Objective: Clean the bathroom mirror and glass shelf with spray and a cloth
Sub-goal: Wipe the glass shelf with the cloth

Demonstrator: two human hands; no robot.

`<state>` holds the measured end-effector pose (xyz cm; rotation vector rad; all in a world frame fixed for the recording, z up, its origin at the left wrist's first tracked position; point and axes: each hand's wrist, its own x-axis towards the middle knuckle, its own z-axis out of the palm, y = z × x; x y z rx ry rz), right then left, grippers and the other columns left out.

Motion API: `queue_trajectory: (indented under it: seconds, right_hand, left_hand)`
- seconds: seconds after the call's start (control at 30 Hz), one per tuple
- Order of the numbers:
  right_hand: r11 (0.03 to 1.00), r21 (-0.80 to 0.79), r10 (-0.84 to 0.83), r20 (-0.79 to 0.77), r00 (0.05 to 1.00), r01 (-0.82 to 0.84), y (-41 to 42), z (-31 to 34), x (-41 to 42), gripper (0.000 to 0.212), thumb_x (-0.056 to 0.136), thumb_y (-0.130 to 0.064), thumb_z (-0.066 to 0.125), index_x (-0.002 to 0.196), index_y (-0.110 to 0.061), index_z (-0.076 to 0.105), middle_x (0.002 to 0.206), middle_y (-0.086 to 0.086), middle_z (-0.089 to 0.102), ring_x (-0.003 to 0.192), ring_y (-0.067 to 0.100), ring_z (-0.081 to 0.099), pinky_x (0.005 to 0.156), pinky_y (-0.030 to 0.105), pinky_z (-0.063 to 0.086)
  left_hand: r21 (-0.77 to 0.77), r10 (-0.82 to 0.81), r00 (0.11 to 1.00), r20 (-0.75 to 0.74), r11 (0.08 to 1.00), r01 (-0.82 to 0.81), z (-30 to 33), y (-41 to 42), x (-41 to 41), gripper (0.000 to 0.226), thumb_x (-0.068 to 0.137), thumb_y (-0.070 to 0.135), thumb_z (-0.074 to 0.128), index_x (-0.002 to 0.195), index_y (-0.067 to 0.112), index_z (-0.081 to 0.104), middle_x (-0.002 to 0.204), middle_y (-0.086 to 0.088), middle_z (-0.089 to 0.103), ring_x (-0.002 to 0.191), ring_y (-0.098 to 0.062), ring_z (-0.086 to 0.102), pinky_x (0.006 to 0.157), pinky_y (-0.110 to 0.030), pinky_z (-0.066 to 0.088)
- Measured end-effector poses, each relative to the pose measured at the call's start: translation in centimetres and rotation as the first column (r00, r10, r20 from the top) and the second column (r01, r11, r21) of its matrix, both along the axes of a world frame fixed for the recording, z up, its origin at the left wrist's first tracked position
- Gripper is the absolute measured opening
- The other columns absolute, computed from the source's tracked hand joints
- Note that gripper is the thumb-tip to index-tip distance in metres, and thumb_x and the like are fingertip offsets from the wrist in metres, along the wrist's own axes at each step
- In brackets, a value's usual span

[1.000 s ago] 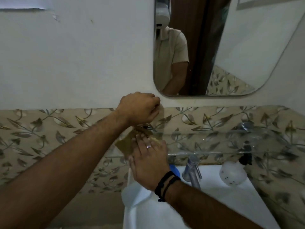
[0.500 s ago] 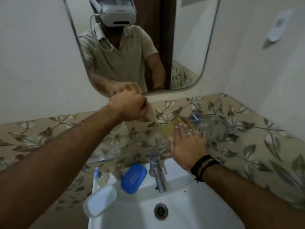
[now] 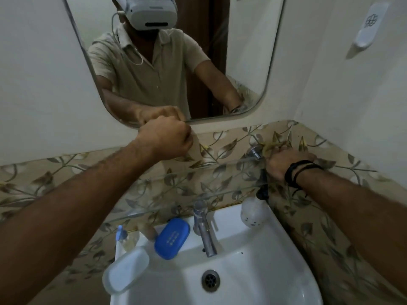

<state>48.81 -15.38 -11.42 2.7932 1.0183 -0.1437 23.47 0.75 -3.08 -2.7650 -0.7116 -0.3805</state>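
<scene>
1. At three o'clock on the glass shelf point(image 3: 198, 194), my right hand point(image 3: 278, 164) presses the cloth point(image 3: 272, 145) by its bracket.
2. My left hand point(image 3: 164, 137) is clenched; on what, I cannot tell.
3. Spray bottle point(image 3: 253, 211) rests on the sink point(image 3: 253, 260); the shelf seems nearly wiped, and the mirror point(image 3: 253, 51) shows no streaks.

Both bare forearms reach forward from the lower corners. The left hand point(image 3: 165, 137) is curled into a tight fist, knuckles up, fingers point(image 3: 187, 137) folded under, held high near the middle. The right hand point(image 3: 278, 162) sits far to the right, back up, fingers bent down and hidden from view. Black bands circle the right wrist point(image 3: 297, 172). The hands are well apart.
</scene>
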Motion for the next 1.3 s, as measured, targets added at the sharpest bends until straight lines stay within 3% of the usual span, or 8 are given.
queue_trajectory:
  seconds: [0.13, 0.27, 0.43, 0.53, 0.63, 0.77, 1.1, 1.3]
  right_hand:
    - [0.999, 0.047, 0.008, 0.073, 0.997, -0.012, -1.0, 0.5, -2.1, 0.058, 0.091, -0.044, 0.024, 0.136, -0.015, 0.046, 0.140, 0.011, 0.051, 0.125, 0.035, 0.050, 0.095, 0.056, 0.038]
    - [0.997, 0.026, 0.070, 0.152, 0.986, -0.075, -1.4, 0.8, -6.1, 0.044, 0.096, -0.037, 0.029, 0.115, -0.016, 0.062, 0.124, 0.010, 0.062, 0.112, 0.032, 0.057, 0.087, 0.051, 0.037]
    - [0.961, 0.143, 0.202, 0.214, 0.956, -0.236, -1.4, -1.5, -11.0, 0.067, 0.093, -0.042, 0.014, 0.139, -0.003, 0.044, 0.140, 0.019, 0.052, 0.127, 0.035, 0.050, 0.102, 0.050, 0.043]
    - [0.902, 0.197, 0.331, 0.252, 0.909, -0.383, -0.6, -2.9, -15.2, 0.071, 0.093, -0.040, 0.009, 0.142, -0.003, 0.046, 0.143, 0.021, 0.052, 0.131, 0.033, 0.050, 0.107, 0.050, 0.041]
    - [0.842, 0.227, 0.429, 0.268, 0.863, -0.489, 0.7, -3.8, -19.8, 0.066, 0.097, -0.039, 0.015, 0.144, -0.003, 0.045, 0.148, 0.022, 0.048, 0.137, 0.033, 0.046, 0.114, 0.046, 0.036]
    - [0.760, 0.351, 0.476, 0.271, 0.837, -0.547, 2.6, -4.5, -24.4, 0.062, 0.094, -0.039, 0.024, 0.130, -0.006, 0.061, 0.133, 0.018, 0.063, 0.124, 0.032, 0.060, 0.101, 0.050, 0.048]
    - [0.464, 0.541, 0.674, 0.297, 0.676, -0.701, 7.4, -5.6, -36.1, 0.044, 0.094, -0.035, 0.041, 0.122, -0.013, 0.067, 0.128, 0.009, 0.068, 0.119, 0.027, 0.063, 0.097, 0.047, 0.048]
    - [0.419, 0.540, 0.724, 0.286, 0.628, -0.729, 11.8, -5.2, -39.9, 0.047, 0.092, -0.037, 0.040, 0.122, -0.014, 0.068, 0.134, 0.006, 0.064, 0.123, 0.025, 0.058, 0.097, 0.046, 0.042]
  left_hand:
    - [0.005, -0.004, 1.000, 0.011, 1.000, 0.004, -0.1, -0.2, -0.5, 0.041, 0.094, 0.046, 0.036, 0.090, 0.021, 0.068, 0.080, -0.002, 0.064, 0.069, -0.022, 0.064, 0.062, -0.039, 0.058]
    - [0.001, 0.003, 1.000, -0.016, 1.000, -0.003, -0.2, -0.1, -2.2, 0.038, 0.097, 0.041, 0.038, 0.094, 0.020, 0.069, 0.077, -0.001, 0.061, 0.063, -0.019, 0.056, 0.056, -0.030, 0.046]
    - [0.007, -0.009, 1.000, -0.008, 1.000, 0.009, -0.7, 1.3, -6.2, 0.040, 0.096, 0.043, 0.040, 0.095, 0.018, 0.072, 0.082, -0.006, 0.069, 0.072, -0.028, 0.066, 0.062, -0.031, 0.050]
    - [-0.009, 0.015, 1.000, -0.002, 1.000, -0.015, -0.8, 2.2, -8.6, 0.038, 0.094, 0.044, 0.044, 0.096, 0.019, 0.073, 0.085, -0.009, 0.070, 0.073, -0.029, 0.065, 0.065, -0.033, 0.051]
    - [-0.073, 0.082, 0.996, -0.027, 0.994, -0.084, -0.6, 3.0, -11.0, 0.036, 0.093, 0.045, 0.044, 0.097, 0.021, 0.072, 0.089, -0.009, 0.070, 0.076, -0.028, 0.063, 0.068, -0.032, 0.050]
    - [-0.133, 0.111, 0.993, -0.041, 0.984, -0.115, -0.7, 4.6, -14.1, 0.039, 0.092, 0.051, 0.042, 0.101, 0.027, 0.072, 0.092, -0.006, 0.073, 0.082, -0.028, 0.066, 0.077, -0.037, 0.056]
    - [-0.216, 0.099, 0.994, -0.048, 0.971, -0.107, -0.5, 6.8, -17.3, 0.035, 0.094, 0.044, 0.050, 0.113, 0.025, 0.074, 0.101, -0.002, 0.076, 0.089, -0.023, 0.068, 0.082, -0.035, 0.055]
    - [-0.237, 0.074, 0.996, -0.059, 0.968, -0.086, -0.4, 7.4, -17.0, 0.035, 0.095, 0.041, 0.052, 0.113, 0.021, 0.074, 0.103, -0.003, 0.076, 0.093, -0.022, 0.068, 0.084, -0.033, 0.053]
